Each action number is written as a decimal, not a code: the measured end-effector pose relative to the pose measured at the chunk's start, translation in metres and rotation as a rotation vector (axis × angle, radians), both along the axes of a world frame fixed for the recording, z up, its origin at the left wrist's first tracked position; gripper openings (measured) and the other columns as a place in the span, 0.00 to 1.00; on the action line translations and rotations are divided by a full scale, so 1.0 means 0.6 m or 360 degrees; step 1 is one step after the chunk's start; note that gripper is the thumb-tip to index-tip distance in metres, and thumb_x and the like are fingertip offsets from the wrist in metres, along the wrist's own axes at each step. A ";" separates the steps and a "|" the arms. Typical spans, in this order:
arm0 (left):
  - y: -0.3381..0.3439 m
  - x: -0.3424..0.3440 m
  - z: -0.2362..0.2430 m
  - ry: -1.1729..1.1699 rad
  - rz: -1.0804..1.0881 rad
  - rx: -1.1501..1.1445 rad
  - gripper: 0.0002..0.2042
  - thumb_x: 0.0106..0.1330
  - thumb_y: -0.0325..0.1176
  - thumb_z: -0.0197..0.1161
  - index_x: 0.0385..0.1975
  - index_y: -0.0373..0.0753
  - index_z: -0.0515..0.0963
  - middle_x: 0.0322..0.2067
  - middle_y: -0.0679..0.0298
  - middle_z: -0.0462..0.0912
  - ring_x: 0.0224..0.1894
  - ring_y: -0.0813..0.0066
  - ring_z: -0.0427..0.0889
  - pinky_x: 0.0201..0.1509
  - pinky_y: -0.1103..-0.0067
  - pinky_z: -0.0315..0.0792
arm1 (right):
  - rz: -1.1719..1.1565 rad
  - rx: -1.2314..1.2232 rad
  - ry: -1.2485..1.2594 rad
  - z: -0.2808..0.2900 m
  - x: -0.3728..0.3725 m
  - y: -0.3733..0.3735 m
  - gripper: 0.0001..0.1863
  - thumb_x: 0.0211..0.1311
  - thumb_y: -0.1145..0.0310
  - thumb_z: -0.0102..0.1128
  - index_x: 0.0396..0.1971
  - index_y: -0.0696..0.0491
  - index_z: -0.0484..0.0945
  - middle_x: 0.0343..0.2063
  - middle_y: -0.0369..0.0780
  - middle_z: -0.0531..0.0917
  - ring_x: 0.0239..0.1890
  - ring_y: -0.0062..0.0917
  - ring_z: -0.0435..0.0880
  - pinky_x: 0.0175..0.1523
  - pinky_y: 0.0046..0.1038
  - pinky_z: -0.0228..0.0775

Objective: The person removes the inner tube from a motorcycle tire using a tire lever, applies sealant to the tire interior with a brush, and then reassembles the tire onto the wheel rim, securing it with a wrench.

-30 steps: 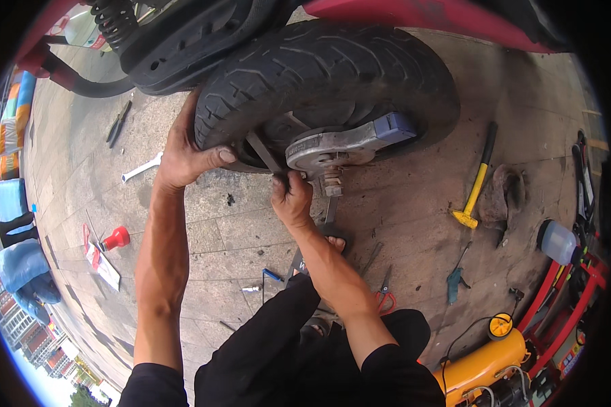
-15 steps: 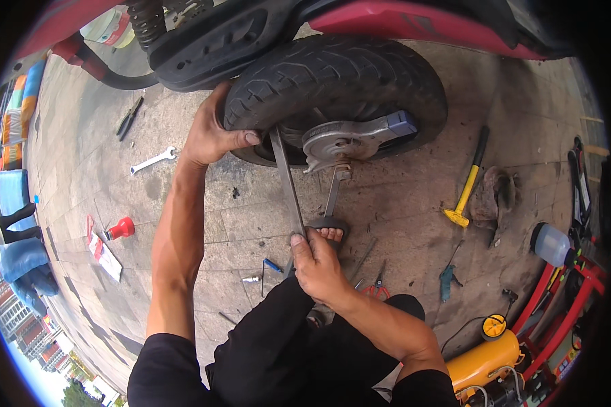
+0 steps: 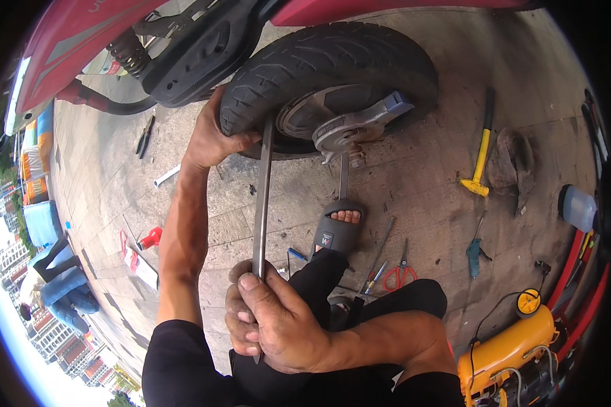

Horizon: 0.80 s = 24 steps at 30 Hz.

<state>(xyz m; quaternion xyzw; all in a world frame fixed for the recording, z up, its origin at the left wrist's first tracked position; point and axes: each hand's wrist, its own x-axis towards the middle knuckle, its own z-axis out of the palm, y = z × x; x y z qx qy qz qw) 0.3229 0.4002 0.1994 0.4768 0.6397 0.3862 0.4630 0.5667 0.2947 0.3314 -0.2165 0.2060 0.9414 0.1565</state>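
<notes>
A black tire (image 3: pixel 332 64) sits on a wheel in front of me, its metal hub and drum brake arm (image 3: pixel 360 125) facing my side. My left hand (image 3: pixel 214 139) grips the tire's left edge, thumb on the sidewall and fingers hidden behind. A long flat tire lever (image 3: pixel 263 203) runs from between tire and rim down to my right hand (image 3: pixel 275 319), which is wrapped round its lower end. Another flat metal bar (image 3: pixel 344 178) stretches from below the hub to my sandalled foot (image 3: pixel 339 227); its lower end is hidden there.
On the paving lie pliers (image 3: pixel 144 137), a partly covered wrench (image 3: pixel 167 176), a yellow hammer (image 3: pixel 482 159), red-handled scissors (image 3: pixel 400 275) and a teal-handled tool (image 3: pixel 475 258). A yellow air compressor (image 3: pixel 509 353) stands at lower right. Red-and-black scooter bodywork (image 3: pixel 210 51) overhangs the wheel.
My right hand has come down toward my body, and the lever stands steeper, its upper end still at the rim. My left hand keeps its hold on the tire. The view has shifted.
</notes>
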 end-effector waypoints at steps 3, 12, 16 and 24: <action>-0.001 -0.007 -0.002 0.0234 -0.0073 0.0107 0.42 0.36 0.32 0.77 0.58 0.30 0.69 0.46 0.55 0.81 0.50 0.67 0.80 0.59 0.74 0.71 | 0.0227 0.0183 -0.0112 -0.014 0.007 -0.004 0.09 0.79 0.60 0.39 0.49 0.47 0.64 0.25 0.31 0.63 0.17 0.14 0.59 0.20 0.19 0.57; -0.008 -0.021 -0.014 0.0291 -0.0105 0.0137 0.41 0.35 0.32 0.78 0.56 0.31 0.70 0.47 0.56 0.81 0.49 0.66 0.80 0.59 0.73 0.71 | 0.0899 0.2340 -0.0933 -0.333 0.143 0.141 0.29 0.76 0.48 0.44 0.29 0.59 0.79 0.23 0.43 0.82 0.27 0.27 0.79 0.36 0.33 0.72; -0.007 -0.007 -0.009 0.0291 -0.0074 0.0126 0.40 0.35 0.32 0.77 0.55 0.30 0.71 0.46 0.56 0.81 0.48 0.66 0.81 0.58 0.72 0.72 | 0.1650 0.2487 -0.1011 -0.337 0.143 0.208 0.28 0.75 0.49 0.45 0.30 0.61 0.77 0.26 0.44 0.85 0.34 0.34 0.87 0.40 0.38 0.75; -0.004 -0.001 -0.003 0.0276 -0.0154 0.0212 0.39 0.35 0.35 0.77 0.54 0.29 0.71 0.45 0.55 0.82 0.47 0.65 0.82 0.57 0.73 0.74 | 0.0750 0.1926 -0.1238 -0.221 0.042 -0.023 0.17 0.76 0.58 0.45 0.35 0.57 0.70 0.22 0.41 0.75 0.28 0.33 0.76 0.37 0.36 0.68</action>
